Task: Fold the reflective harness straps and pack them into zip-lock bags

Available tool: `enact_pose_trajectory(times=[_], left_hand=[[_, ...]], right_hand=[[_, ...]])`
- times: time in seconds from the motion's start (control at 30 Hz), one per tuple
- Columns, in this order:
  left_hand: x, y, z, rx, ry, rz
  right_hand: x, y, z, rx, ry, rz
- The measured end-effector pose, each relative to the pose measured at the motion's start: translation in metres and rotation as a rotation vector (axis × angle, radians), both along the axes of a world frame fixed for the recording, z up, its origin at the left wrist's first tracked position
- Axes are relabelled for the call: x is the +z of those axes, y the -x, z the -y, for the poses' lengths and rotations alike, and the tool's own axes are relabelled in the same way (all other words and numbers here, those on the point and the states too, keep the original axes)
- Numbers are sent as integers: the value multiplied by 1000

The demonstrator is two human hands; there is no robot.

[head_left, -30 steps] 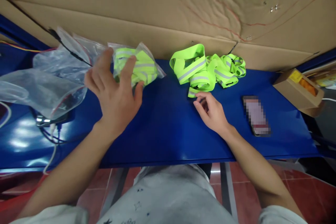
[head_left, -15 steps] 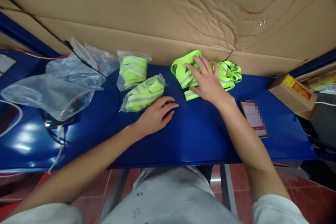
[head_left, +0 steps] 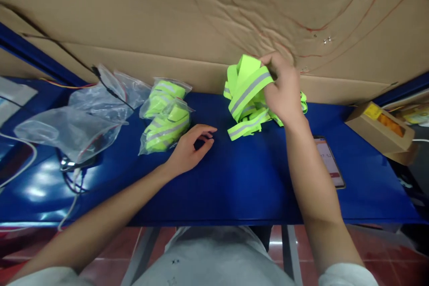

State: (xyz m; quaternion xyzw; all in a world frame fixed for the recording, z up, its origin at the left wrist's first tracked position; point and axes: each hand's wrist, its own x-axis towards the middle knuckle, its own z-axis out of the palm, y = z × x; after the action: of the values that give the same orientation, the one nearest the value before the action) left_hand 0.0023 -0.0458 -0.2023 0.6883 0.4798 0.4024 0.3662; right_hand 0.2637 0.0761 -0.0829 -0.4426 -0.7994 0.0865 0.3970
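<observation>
Neon-yellow fabric straps with grey reflective stripes (head_left: 250,94), right of centre, are pinched in the right hand's (head_left: 284,87) curled fingers. The left hand (head_left: 191,149), fingers loosely curved and holding nothing, rests on the glossy blue bench (head_left: 231,187) beside clear bagged straps (head_left: 167,132).

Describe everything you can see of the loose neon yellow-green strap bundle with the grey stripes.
The neon yellow-green strap bundle is flat, flexible webbing, apparently woven fabric, with a grey, likely reflective stripe along its middle. It is unbagged, looped and tangled, with one strip jutting toward the lower left. It sits at the back of the blue table, before the brown cardboard panel. The right hand grips its upper loops and hides part of it; whether those loops are fully lifted is unclear.
</observation>
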Motion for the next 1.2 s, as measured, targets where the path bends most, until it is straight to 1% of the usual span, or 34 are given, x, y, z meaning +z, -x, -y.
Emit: enact_pose_trajectory(times=[0.07,0.1,0.17,0.2,0.23,0.27,0.3,0.37,0.4,0.43,0.47,0.5,0.53,0.57,0.6,0.63,0.67,0.7,0.73,0.77,0.8,0.83,0.9,0.93,0.97,1.0,1.07,1.13,1.2], left_hand=[[5,-6,-1,-14,225,203],[8,-9,-2,-43,335,301],[13,-13,-4,-150,500,463],[15,-16,-4,-216,540,504],[16,-17,-5,-266,536,492],[15,-19,-5,-289,494,434],[15,-21,-5,-283,433,348],[12,-22,-4,-210,305,165],[11,-23,-3,-176,262,107],[10,-22,-3,-158,243,91],[9,-22,-3,-166,251,106],[9,-20,-4,-190,266,130],[9,-18,-5,-218,294,170],[10,-16,-6,-235,328,218],[11,-12,-8,-213,343,263],[13,-9,-8,-145,318,288],[15,-6,-9,-38,249,291],[17,-2,-7,85,145,275],[21,0,-5,188,14,248],[25,2,-1,234,-130,211],[30,2,5,206,-266,162],[34,1,10,116,-384,88],[41,-3,21,-140,-564,-146],[43,-6,26,-254,-600,-301],[44,-9,29,-332,-595,-457],[44,-11,32,-370,-562,-593],[42,-13,36,-379,-456,-759],[40,-10,39,-375,-375,-799],[38,-2,45,-404,-335,-765]], right_hand=[[5,3,4,13,8,-145],[7,8,8,21,14,-203],[13,20,19,61,16,-297],[15,27,28,104,10,-331],[17,34,40,174,11,-335],[19,39,53,279,24,-302],[21,43,68,419,57,-196],[22,44,99,737,163,201],[22,41,113,845,179,393],[22,35,125,913,233,522],[22,27,133,971,289,549],[20,19,137,1018,328,496],[16,10,138,1014,380,404],[10,1,135,949,406,283],[1,-7,129,838,413,167],[-10,-13,122,668,377,72],[-23,-18,115,483,300,15],[-37,-21,108,332,212,9],[-52,-23,103,222,132,25],[-65,-23,100,169,97,69],[-77,-22,98,171,96,141],[-87,-20,99,193,105,220],[-98,-15,104,263,127,368],[-100,-13,107,283,128,418],[-101,-11,110,285,126,447],[-100,-11,111,279,130,461],[-96,-12,111,267,159,458],[-91,-18,108,257,202,444],[-89,-24,104,275,243,426]])
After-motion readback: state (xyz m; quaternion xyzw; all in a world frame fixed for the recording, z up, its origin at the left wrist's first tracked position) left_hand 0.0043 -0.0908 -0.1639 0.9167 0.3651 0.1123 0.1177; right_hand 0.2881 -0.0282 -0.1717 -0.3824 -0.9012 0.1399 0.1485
